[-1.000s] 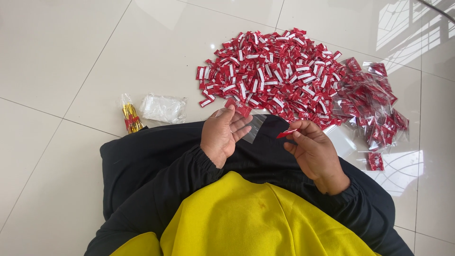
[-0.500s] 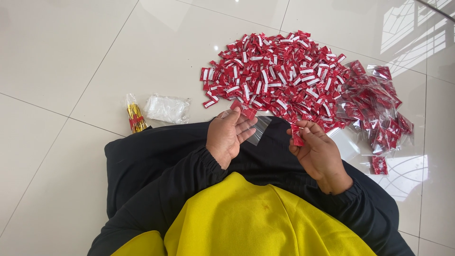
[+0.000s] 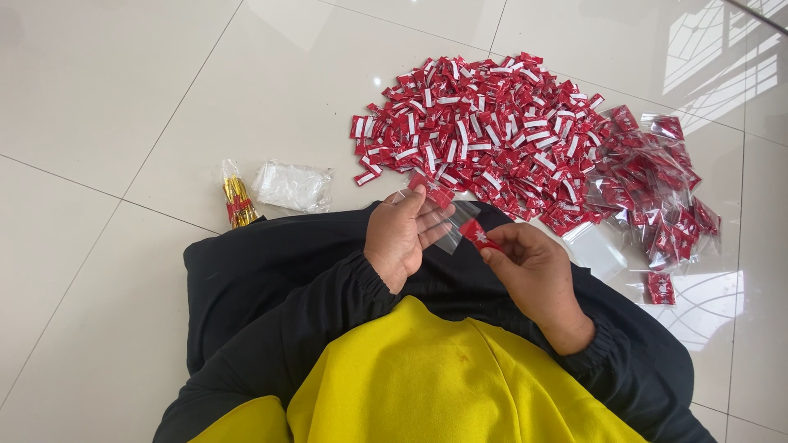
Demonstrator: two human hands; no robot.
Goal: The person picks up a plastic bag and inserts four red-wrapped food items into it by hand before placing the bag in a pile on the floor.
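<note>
My left hand (image 3: 404,236) holds a small clear plastic bag (image 3: 453,228) with a red sachet at its top corner. My right hand (image 3: 529,267) pinches another red sachet (image 3: 476,235) at the mouth of that bag. Both hands hover over my lap, covered in black cloth, just in front of a big heap of red and white sachets (image 3: 484,139) on the white tiled floor.
Filled clear bags of red sachets (image 3: 657,193) lie to the right of the heap. A stack of empty clear bags (image 3: 294,185) and a small packet with gold and red items (image 3: 236,202) lie on the floor to the left. I wear a yellow top.
My right hand picked a sachet from the heap's edge and brought it back to the clear bag in my left hand. The view has shifted slightly.
</note>
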